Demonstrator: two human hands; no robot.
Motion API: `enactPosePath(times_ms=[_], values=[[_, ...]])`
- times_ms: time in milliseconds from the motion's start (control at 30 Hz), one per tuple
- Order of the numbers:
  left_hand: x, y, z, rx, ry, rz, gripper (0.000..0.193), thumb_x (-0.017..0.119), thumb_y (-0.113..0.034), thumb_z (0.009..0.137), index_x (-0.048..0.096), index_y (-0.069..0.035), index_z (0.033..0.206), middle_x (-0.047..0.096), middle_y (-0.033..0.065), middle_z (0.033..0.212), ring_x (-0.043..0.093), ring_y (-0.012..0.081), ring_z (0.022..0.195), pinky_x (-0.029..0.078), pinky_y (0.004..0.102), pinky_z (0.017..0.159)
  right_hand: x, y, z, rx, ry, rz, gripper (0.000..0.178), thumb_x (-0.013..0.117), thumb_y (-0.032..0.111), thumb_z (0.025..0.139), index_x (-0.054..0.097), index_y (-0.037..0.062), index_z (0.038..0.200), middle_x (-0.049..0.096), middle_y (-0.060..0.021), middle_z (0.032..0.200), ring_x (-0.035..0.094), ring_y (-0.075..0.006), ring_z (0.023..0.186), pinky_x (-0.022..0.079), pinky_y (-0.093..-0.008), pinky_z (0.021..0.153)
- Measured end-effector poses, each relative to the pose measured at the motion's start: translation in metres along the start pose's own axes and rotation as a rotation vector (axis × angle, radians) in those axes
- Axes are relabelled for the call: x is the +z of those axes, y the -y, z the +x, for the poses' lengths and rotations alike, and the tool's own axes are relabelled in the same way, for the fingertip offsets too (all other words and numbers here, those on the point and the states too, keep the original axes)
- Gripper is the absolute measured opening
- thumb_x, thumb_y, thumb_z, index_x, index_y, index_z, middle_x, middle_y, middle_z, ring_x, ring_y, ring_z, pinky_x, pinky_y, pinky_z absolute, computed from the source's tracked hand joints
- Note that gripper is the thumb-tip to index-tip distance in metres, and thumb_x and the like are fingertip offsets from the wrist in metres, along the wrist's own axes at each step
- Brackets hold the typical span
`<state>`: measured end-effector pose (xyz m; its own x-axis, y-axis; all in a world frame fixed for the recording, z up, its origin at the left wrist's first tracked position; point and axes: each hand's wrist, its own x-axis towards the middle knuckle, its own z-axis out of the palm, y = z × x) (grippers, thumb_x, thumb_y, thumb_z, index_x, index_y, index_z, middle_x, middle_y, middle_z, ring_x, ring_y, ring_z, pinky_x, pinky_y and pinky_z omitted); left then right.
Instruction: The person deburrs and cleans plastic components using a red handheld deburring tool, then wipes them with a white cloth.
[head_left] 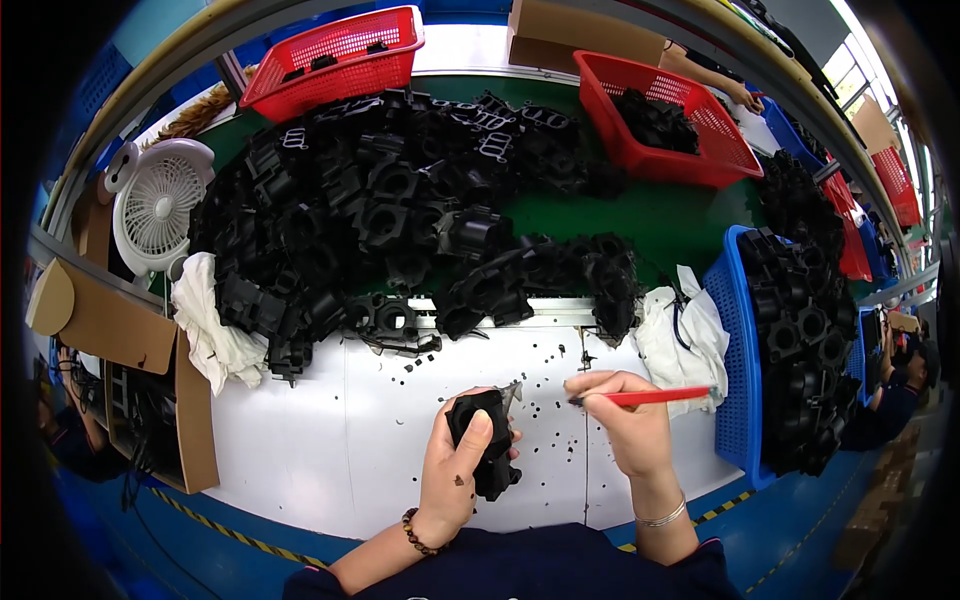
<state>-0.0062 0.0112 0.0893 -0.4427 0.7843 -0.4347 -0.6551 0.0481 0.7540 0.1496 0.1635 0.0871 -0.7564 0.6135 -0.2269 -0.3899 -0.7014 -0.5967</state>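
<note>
My left hand (450,475) is closed around a black moulded plastic part (490,440), its thumb lying across the top. A thin grey, ragged piece (511,394) sticks out from the part's upper right edge. To the right, my right hand (632,430) pinches a slim tool with a red handle (660,396). The tool's dark tip points left toward the part and is apart from it. Small black scraps (540,407) are scattered over the white worktop (400,440) between and around both hands.
A large heap of black plastic parts (390,190) covers the far side. Red baskets (335,85) stand behind it, and a blue crate (738,350) of parts at right. White cloths (215,325) lie at both sides. A white fan (162,205) and cardboard box (195,420) are left.
</note>
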Motion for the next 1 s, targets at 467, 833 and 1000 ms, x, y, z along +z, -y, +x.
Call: enactPosePath(times_ms=[467, 833, 1000], values=[[0.006, 0.002, 0.003, 0.102, 0.052, 0.081, 0.041, 0.038, -0.025, 0.108, 0.039, -0.001, 0.142, 0.058, 0.015, 0.119, 0.063, 0.0228, 0.108, 0.055, 0.0387, 0.091, 0.031, -0.034, -0.009, -0.194, 0.024, -0.825, 0.007, 0.063, 0.002, 0.095, 0.063, -0.0019, 0.09, 0.057, -0.0119, 0.118, 0.062, -0.016, 0.102, 0.052, -0.03, 0.091], [0.005, 0.003, 0.001, 0.08, 0.061, 0.116, 0.042, 0.035, -0.024, 0.108, 0.038, -0.001, 0.143, 0.059, 0.0145, 0.122, 0.061, 0.0187, 0.109, 0.052, 0.0333, 0.095, 0.03, -0.042, -0.008, -0.208, -0.088, -0.88, 0.011, 0.069, 0.008, 0.092, 0.065, -0.0003, 0.086, 0.066, -0.0106, 0.105, 0.063, -0.0186, 0.095, 0.05, -0.0312, 0.086], [0.001, 0.008, 0.0, 0.153, 0.054, 0.208, 0.043, 0.032, -0.023, 0.109, 0.038, 0.0, 0.144, 0.058, 0.0138, 0.124, 0.059, 0.0177, 0.111, 0.049, 0.0318, 0.098, 0.04, -0.037, -0.008, -0.258, -0.09, -1.046, 0.011, 0.069, 0.007, 0.091, 0.065, -0.0003, 0.085, 0.067, -0.0108, 0.103, 0.064, -0.0198, 0.094, 0.05, -0.0313, 0.085]])
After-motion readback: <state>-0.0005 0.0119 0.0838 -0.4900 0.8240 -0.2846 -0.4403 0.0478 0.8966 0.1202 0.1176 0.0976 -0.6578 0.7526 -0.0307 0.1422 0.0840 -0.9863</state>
